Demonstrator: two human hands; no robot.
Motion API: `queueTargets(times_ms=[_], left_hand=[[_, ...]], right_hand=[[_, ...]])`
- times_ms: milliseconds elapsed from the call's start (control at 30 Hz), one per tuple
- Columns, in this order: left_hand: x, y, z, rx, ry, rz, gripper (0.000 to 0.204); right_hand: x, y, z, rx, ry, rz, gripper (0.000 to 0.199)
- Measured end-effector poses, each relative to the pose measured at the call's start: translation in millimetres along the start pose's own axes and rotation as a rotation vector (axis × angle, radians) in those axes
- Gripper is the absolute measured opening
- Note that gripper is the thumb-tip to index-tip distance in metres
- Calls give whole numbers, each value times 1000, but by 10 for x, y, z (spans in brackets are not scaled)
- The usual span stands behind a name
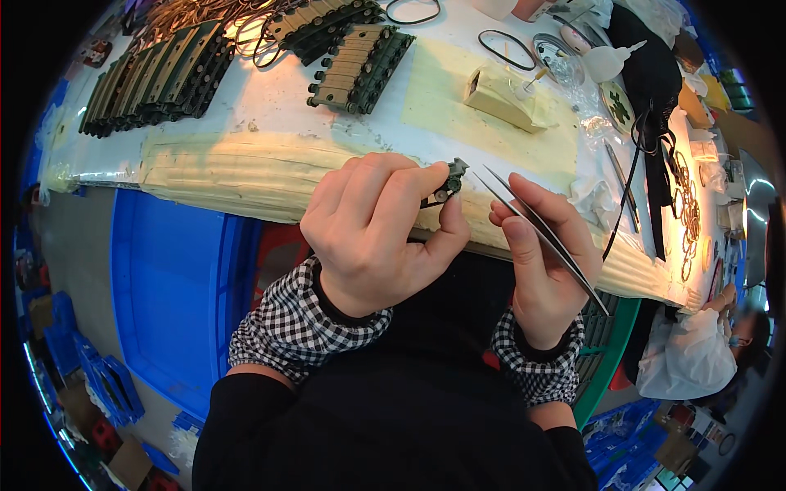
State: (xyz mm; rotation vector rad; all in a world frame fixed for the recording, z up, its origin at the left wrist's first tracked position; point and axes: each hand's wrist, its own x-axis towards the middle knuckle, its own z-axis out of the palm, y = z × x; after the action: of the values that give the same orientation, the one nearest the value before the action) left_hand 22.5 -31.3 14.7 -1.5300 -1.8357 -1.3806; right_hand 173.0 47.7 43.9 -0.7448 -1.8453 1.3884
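Note:
My left hand (381, 225) pinches a small dark green model vehicle part (449, 184) with a round wheel, just above the table's front edge. The rest of that part is hidden behind my fingers. In my right hand (544, 254) lies a pair of metal tweezers (547, 233), held between thumb and fingers. Their two tips are apart and point at the green part without touching it. Beyond my hands, rows of similar wheeled green and tan pieces (360, 69) stand side by side on the table, with another long row (160, 78) at the far left.
A yellowish block (503, 98) with a small stick-topped bottle stands on yellow paper. A white squeeze bottle (610, 61) and black rubber bands (506, 51) lie farther back. Padding covers the table's front edge (213, 176). Below left is a blue crate (168, 311); at right sits another person (692, 352).

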Motion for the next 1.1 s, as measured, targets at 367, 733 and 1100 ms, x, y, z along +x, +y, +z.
queueTargets(times_ms=[367, 733, 1100], left_hand=[[18, -19, 15, -23, -5, 14, 26], [-3, -7, 41, -5, 24, 26, 24], [20, 9, 55, -14, 46, 24, 22]], right_hand=[[-26, 0, -7, 122, -57, -75, 18], [-24, 33, 21, -5, -35, -149, 14], [-30, 41, 7, -22, -28, -201, 15]])
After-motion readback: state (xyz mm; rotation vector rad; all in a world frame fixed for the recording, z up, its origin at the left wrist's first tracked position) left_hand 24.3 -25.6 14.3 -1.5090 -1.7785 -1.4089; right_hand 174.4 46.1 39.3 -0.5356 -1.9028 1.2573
